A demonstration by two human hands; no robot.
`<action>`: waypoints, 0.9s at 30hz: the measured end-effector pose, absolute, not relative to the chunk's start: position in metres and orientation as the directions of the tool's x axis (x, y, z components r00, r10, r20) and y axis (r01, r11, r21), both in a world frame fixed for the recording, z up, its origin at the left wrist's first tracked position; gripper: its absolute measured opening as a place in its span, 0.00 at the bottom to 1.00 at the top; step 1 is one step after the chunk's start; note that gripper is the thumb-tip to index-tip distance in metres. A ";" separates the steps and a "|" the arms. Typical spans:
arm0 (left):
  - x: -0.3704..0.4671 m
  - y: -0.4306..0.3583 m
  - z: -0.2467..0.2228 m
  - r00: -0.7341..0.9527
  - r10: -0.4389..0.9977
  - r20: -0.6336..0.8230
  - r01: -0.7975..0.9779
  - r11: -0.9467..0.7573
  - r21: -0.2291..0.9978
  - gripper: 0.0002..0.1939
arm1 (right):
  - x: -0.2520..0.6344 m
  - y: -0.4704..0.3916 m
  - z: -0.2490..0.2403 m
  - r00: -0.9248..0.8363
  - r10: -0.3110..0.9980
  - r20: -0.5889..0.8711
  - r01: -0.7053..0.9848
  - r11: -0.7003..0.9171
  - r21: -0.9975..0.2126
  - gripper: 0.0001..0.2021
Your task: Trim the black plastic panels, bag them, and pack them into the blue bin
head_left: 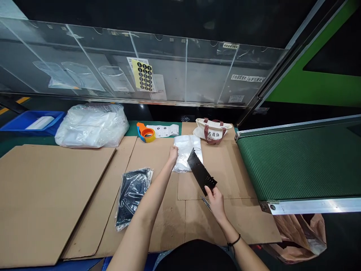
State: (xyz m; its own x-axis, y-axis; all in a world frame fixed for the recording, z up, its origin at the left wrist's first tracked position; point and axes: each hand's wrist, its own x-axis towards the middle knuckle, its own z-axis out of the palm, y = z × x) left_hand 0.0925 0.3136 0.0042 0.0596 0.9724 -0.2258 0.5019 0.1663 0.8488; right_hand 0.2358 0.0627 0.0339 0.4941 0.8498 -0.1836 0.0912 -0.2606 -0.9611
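My right hand (216, 203) grips the lower end of a black perforated panel (200, 171), thumb on top. The panel is raised at a slant over the cardboard. With fingers closed, my left hand (173, 155) pinches the left edge of a stack of clear plastic bags (187, 148). A slim metallic pen-like tool (206, 203) shows beside my right hand; whether it is held or lying there I cannot tell. Left of my left forearm, dark panels wrapped in clear plastic (133, 195) lie on the cardboard.
Behind the bags are an orange tape dispenser (146, 132), a printed paper strip (165, 130) and a small canvas tote (212, 131). A large plastic-wrapped bundle (93, 126) and blue bin (34, 122) stand back left. A green conveyor (304, 158) borders the right; cardboard sheets (45, 199) lie left.
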 end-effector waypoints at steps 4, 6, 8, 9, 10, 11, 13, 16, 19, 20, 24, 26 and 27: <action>0.077 0.293 0.014 0.166 0.964 -0.208 0.593 0.071 0.802 0.15 | 0.247 0.051 0.047 0.435 0.847 -0.306 -0.141 -0.272 -0.952 0.27; 0.066 0.283 0.019 0.224 0.954 -0.198 0.637 0.010 0.771 0.13 | 0.254 0.041 0.056 0.339 0.858 -0.387 -0.262 -0.309 -0.914 0.28; 0.058 0.272 0.025 0.280 0.938 -0.203 0.675 -0.042 0.737 0.12 | 0.258 0.032 0.064 0.231 0.856 -0.462 -0.359 -0.366 -0.859 0.25; 0.055 0.267 0.027 0.308 0.928 -0.211 0.691 -0.065 0.720 0.13 | 0.258 0.027 0.067 0.182 0.850 -0.494 -0.398 -0.396 -0.828 0.23; 0.053 0.262 0.029 0.333 0.917 -0.220 0.706 -0.088 0.703 0.14 | 0.257 0.023 0.069 0.141 0.841 -0.522 -0.434 -0.421 -0.796 0.21; 0.052 0.257 0.031 0.355 0.907 -0.228 0.721 -0.110 0.684 0.15 | 0.254 0.020 0.069 0.112 0.832 -0.544 -0.469 -0.438 -0.767 0.20; 0.051 0.248 0.035 0.382 0.893 -0.238 0.752 -0.150 0.642 0.16 | 0.246 0.015 0.066 0.110 0.812 -0.574 -0.544 -0.434 -0.718 0.19; 0.054 0.233 0.041 0.383 0.892 -0.238 0.803 -0.195 0.563 0.16 | 0.232 0.011 0.058 0.211 0.770 -0.602 -0.649 -0.350 -0.675 0.19; 0.060 0.217 0.048 0.368 0.901 -0.230 0.849 -0.225 0.478 0.14 | 0.223 0.006 0.052 0.284 0.722 -0.631 -0.718 -0.276 -0.639 0.20; 0.063 0.212 0.050 0.364 0.903 -0.228 0.861 -0.233 0.452 0.14 | 0.221 0.004 0.052 0.288 0.710 -0.643 -0.734 -0.268 -0.625 0.20; 0.073 0.189 0.055 0.366 0.902 -0.229 0.886 -0.263 0.381 0.15 | 0.220 -0.002 0.055 0.254 0.683 -0.685 -0.767 -0.288 -0.573 0.20; 0.077 0.179 0.056 0.375 0.897 -0.234 0.887 -0.274 0.371 0.15 | 0.222 -0.002 0.058 0.243 0.681 -0.691 -0.770 -0.298 -0.564 0.20; 0.079 0.174 0.056 0.380 0.894 -0.237 0.886 -0.278 0.372 0.15 | 0.223 -0.002 0.060 0.236 0.684 -0.691 -0.768 -0.304 -0.564 0.21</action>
